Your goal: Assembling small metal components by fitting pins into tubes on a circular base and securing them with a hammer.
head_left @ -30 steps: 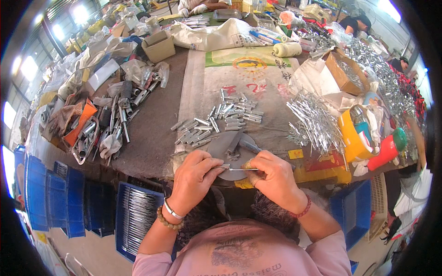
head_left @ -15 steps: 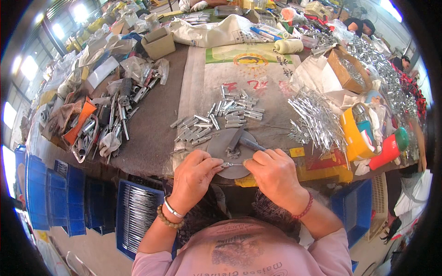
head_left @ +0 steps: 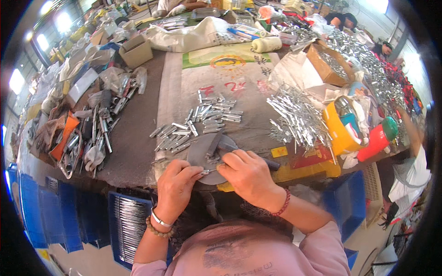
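Note:
My left hand (head_left: 177,184) pinches a small silver metal fitting (head_left: 204,172) at its fingertips. From the right, my right hand (head_left: 248,177) pinches a thin metal rod (head_left: 213,170) whose visible end meets the fitting; most of the rod is hidden by my fingers. Both hands are just above the near edge of a round grey disc (head_left: 197,154) on the bench. A hammer (head_left: 215,143) lies on the disc, its dark handle passing behind my right hand. Past the disc is a loose pile of short silver metal tubes (head_left: 216,112).
Right of the tubes lies a heap of thin metal rods (head_left: 297,115), beside a yellow container (head_left: 338,131) and a red bottle (head_left: 373,145). Tools and parts (head_left: 92,133) are piled on the left. Below the bench edge, a blue crate (head_left: 131,225) holds stacked metal pieces.
The whole view has shifted, so the bench appears further left. My hands are slightly closer together, and less of the rod shows between them. More of the hammer handle shows beyond my right hand.

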The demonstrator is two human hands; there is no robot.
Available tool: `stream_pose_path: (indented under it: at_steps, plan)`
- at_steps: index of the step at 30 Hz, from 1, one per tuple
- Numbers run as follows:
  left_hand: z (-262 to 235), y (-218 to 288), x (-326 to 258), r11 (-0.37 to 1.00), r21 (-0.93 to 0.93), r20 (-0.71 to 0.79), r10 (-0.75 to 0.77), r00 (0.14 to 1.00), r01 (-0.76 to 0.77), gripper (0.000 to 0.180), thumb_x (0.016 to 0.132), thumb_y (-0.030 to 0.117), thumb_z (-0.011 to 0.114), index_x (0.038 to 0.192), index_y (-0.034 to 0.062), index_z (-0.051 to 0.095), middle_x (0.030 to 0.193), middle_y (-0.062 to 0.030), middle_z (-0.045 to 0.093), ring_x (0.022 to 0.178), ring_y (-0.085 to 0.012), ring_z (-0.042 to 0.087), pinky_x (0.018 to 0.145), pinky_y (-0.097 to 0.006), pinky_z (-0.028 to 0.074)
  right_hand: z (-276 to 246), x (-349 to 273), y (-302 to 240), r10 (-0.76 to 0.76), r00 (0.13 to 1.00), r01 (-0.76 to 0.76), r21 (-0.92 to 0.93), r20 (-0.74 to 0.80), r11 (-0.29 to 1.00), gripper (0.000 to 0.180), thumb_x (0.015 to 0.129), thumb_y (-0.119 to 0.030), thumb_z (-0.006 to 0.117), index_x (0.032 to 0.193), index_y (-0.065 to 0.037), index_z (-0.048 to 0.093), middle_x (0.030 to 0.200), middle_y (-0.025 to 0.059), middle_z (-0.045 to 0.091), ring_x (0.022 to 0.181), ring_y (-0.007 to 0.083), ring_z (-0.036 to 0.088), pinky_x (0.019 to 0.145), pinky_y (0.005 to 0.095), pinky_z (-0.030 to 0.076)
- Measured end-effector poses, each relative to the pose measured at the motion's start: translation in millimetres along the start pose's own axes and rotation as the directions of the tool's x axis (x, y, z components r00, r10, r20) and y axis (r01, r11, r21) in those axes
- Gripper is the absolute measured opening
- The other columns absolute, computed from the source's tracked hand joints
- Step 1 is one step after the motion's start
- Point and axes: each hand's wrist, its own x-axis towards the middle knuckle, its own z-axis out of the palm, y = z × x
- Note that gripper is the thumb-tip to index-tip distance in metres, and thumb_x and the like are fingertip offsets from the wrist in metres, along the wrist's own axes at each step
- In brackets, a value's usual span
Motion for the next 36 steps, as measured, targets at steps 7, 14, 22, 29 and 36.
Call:
stream_pose_path:
  at_steps: [7, 14, 22, 29, 36]
  plan:
    - [1, 1, -4, 0.999, 0.040, -0.021, -0.030, 0.999, 0.031, 0.021, 0.088, 0.006, 0.087, 0.107, 0.0093, 0.081, 0.097, -0.0096, 0.067, 0.089, -0.0322, 0.069, 0.075, -0.042, 0.056, -36, -13, 49, 0.265, 0.962, -0.268, -0.044, -0.058, 0.962, 0.019, 0.083, -0.002, 0.073, 0.101, -0.008, 0.076, 0.102, 0.0099, 0.067, 0.100, 0.0323, 0.070, 0.085, 0.0448, 0.059]
    - [2, 5, -2, 0.998, 0.044, -0.033, -0.032, 0.999, 0.034, 0.024, 0.085, 0.004, 0.089, 0.107, 0.0089, 0.081, 0.095, -0.0093, 0.066, 0.088, -0.0320, 0.068, 0.074, -0.042, 0.056, -51, -29, 101, 0.457, 0.888, -0.460, -0.156, -0.057, 0.874, 0.013, 0.084, -0.002, 0.077, 0.094, -0.010, 0.080, 0.096, 0.0095, 0.069, 0.095, 0.0339, 0.072, 0.082, 0.0464, 0.060]
    - [1, 3, -4, 0.999, 0.034, -0.052, -0.030, 0.998, 0.031, 0.024, 0.084, 0.005, 0.089, 0.106, 0.0096, 0.081, 0.095, -0.0092, 0.067, 0.088, -0.0321, 0.068, 0.074, -0.042, 0.056, -46, -6, 100, 0.310, 0.936, -0.246, -0.321, 0.164, 0.915, 0.008, 0.082, -0.003, 0.077, 0.085, -0.006, 0.070, 0.098, 0.0101, 0.066, 0.104, 0.0322, 0.070, 0.083, 0.0472, 0.060]
    - [3, 0, -5, 0.999, 0.021, -0.050, -0.024, 0.998, 0.025, 0.024, 0.084, 0.003, 0.088, 0.106, 0.0084, 0.081, 0.098, -0.0110, 0.069, 0.091, -0.0331, 0.070, 0.076, -0.042, 0.056, -47, -14, 101, 0.430, 0.894, -0.387, -0.273, 0.122, 0.881, 0.021, 0.085, 0.000, 0.074, 0.104, -0.005, 0.068, 0.102, 0.0138, 0.066, 0.102, 0.0385, 0.070, 0.085, 0.0507, 0.058]
    - [2, -1, -6, 1.000, 0.013, -0.051, -0.017, 0.999, 0.018, 0.024, 0.085, 0.007, 0.087, 0.107, 0.0103, 0.079, 0.099, -0.0093, 0.068, 0.091, -0.0333, 0.069, 0.076, -0.044, 0.056, -49, -1, 80, 0.371, 0.925, -0.358, -0.130, 0.084, 0.924, 0.033, 0.085, 0.008, 0.067, 0.115, -0.006, 0.071, 0.104, 0.0165, 0.069, 0.101, 0.0399, 0.069, 0.088, 0.0501, 0.059]
